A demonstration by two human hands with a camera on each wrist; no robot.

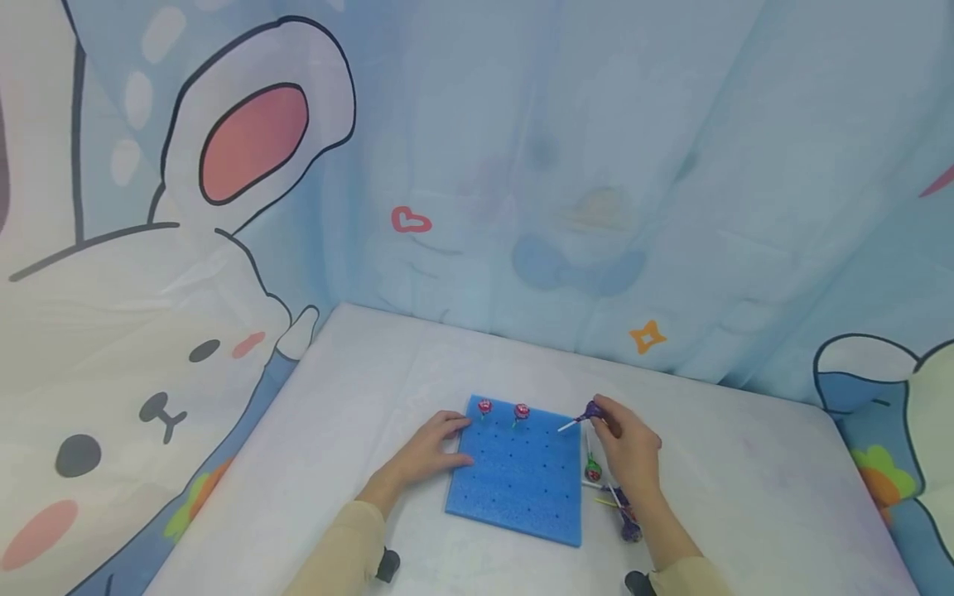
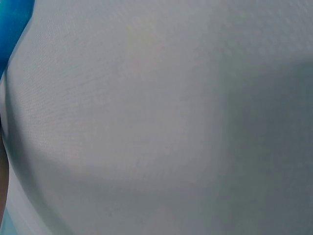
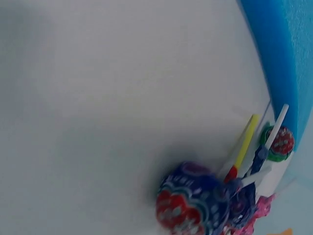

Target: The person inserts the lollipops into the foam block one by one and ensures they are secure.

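Both hands sit low in the head view. My left hand lies flat, fingers straight, on the left edge of the blue foam board. My right hand pinches a purple lollipop just off the board's upper right corner. Two lollipops already stand in the top row; I judge most holes remain unfilled, with spare lollipops lying right of the board.

Left wrist view shows only white tablecloth.

Right wrist view, lower right: the loose pile of lollipops beside the foam.
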